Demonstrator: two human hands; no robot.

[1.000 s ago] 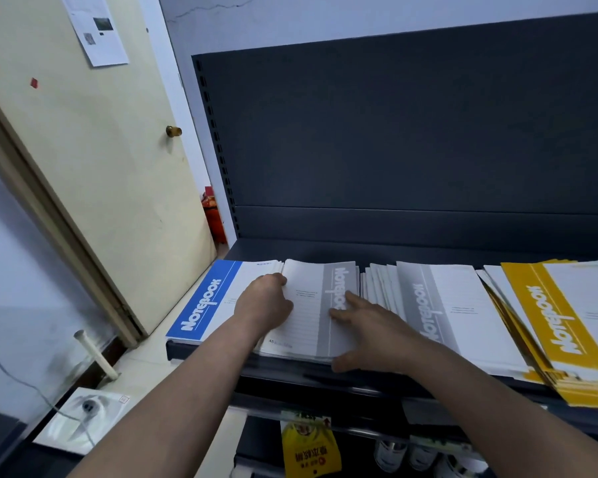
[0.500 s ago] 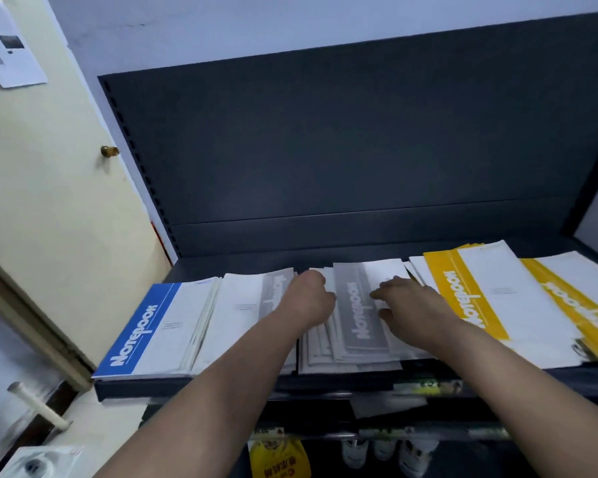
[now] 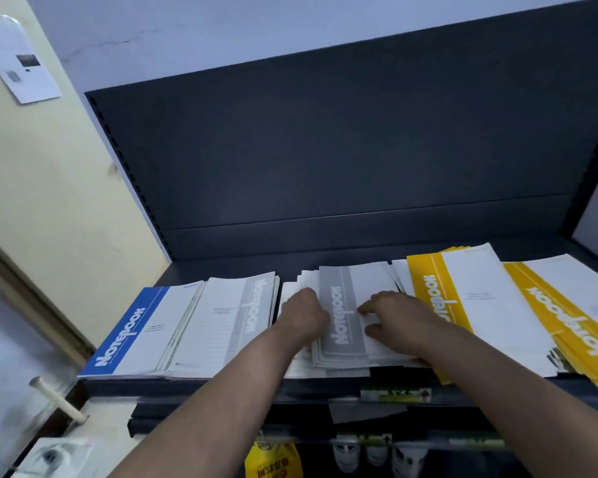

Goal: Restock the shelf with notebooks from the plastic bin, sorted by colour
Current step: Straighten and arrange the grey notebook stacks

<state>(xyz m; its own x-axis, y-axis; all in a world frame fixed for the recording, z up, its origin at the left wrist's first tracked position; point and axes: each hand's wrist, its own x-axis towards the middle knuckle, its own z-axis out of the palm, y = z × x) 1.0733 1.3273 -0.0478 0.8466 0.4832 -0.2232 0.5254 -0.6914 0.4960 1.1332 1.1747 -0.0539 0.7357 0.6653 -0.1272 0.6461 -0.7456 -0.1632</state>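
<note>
Notebooks lie flat in stacks along the dark shelf (image 3: 221,384). From left to right there is a blue stack (image 3: 132,334), a grey stack (image 3: 235,322), a fanned grey stack (image 3: 342,322) in the middle, and two yellow stacks (image 3: 463,305) (image 3: 573,326). My left hand (image 3: 301,313) is curled against the left edge of the fanned grey stack. My right hand (image 3: 397,317) rests palm down on the same stack's right side, fingers spread. Neither hand lifts a notebook. The plastic bin is out of view.
The shelf's dark back panel (image 3: 359,150) rises behind the stacks. A cream door (image 3: 49,201) stands at the left. Below the shelf hang a yellow packet (image 3: 273,460) and small bottles (image 3: 377,453). A white pipe (image 3: 56,398) sticks out at lower left.
Both hands have shifted from the left grey stack to the fanned grey stack in the middle. The view has panned right, bringing the second yellow stack into sight.
</note>
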